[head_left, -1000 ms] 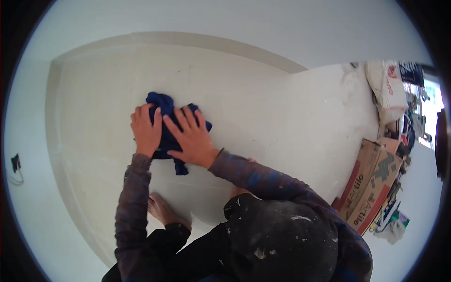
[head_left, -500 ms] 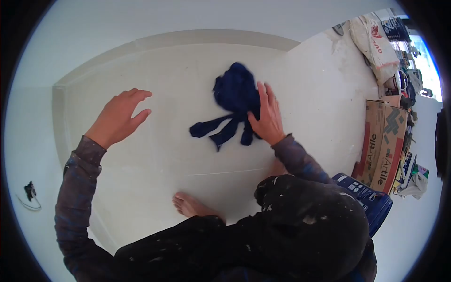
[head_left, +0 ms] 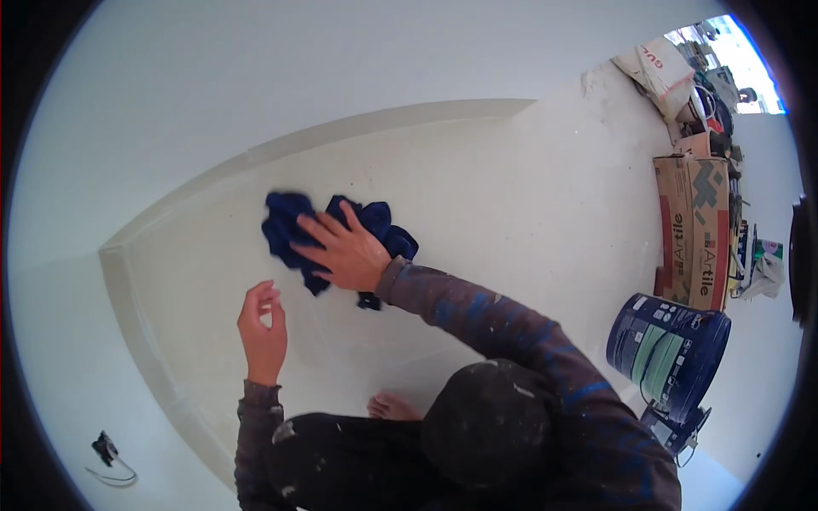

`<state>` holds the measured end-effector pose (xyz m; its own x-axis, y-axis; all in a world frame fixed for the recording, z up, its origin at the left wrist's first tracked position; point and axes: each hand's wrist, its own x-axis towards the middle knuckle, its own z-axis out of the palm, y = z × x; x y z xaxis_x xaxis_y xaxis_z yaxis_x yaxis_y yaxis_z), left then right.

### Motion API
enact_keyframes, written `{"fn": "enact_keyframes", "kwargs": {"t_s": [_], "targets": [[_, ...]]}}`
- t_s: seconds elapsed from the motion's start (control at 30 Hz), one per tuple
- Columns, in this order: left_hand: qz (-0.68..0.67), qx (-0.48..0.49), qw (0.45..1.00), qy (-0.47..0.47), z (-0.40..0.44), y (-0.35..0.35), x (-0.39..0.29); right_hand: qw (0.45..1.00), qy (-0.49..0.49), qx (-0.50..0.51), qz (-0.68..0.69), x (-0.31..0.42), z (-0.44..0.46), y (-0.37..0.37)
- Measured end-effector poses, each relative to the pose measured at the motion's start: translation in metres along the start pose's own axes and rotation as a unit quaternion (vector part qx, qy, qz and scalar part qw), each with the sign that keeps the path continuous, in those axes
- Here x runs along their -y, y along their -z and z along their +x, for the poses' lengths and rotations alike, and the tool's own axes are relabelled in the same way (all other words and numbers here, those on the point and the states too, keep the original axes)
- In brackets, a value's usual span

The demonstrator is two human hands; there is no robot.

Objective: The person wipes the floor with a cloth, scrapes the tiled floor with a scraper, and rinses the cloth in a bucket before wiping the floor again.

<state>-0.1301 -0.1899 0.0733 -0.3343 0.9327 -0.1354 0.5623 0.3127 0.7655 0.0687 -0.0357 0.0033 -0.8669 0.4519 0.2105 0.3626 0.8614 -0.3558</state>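
Lying on smooth cream flooring [head_left: 511, 247] by a white wall [head_left: 341, 51], that crumpled navy cloth [head_left: 288, 226] is kinda hiding under your spread, unclenched right hand [head_left: 348, 253]; your left hand [head_left: 263, 332] is curling loosely, released.

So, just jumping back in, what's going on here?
A person is bent over a pale floor, the right hand spread on a bunched dark blue cloth. The left hand is apart from the cloth, fingers curled, with nothing visible in it. Over toward the person's right stand a dark blue bucket and cardboard packaging marked Artile; neither hand is touching those.
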Motion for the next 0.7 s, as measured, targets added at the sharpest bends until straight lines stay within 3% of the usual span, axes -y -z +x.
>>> {"fn": "enact_keyframes", "kwargs": {"t_s": [0.07, 0.23, 0.5, 0.6, 0.7], "targets": [[-0.012, -0.012, 0.998, 0.057, -0.013, -0.01, 0.012, 0.99, -0.128, -0.052, -0.012, -0.003, 0.004, -0.002], [-0.046, -0.095, 0.993, 0.061, -0.019, -0.034, 0.011, 0.967, -0.231, -0.085, -0.073, -0.052, -0.037, 0.025], [-0.085, -0.145, 0.981, 0.1, -0.108, -0.064, -0.023, 0.866, -0.42, -0.139, -0.231, -0.187, -0.239, 0.102], [-0.126, -0.146, 0.974, 0.121, -0.123, -0.073, -0.017, 0.814, -0.507, -0.15, -0.241, -0.182, -0.313, 0.115], [-0.167, -0.159, 0.964, 0.135, -0.123, -0.091, -0.019, 0.826, -0.5, -0.147, -0.215, -0.151, -0.349, 0.111]]}}
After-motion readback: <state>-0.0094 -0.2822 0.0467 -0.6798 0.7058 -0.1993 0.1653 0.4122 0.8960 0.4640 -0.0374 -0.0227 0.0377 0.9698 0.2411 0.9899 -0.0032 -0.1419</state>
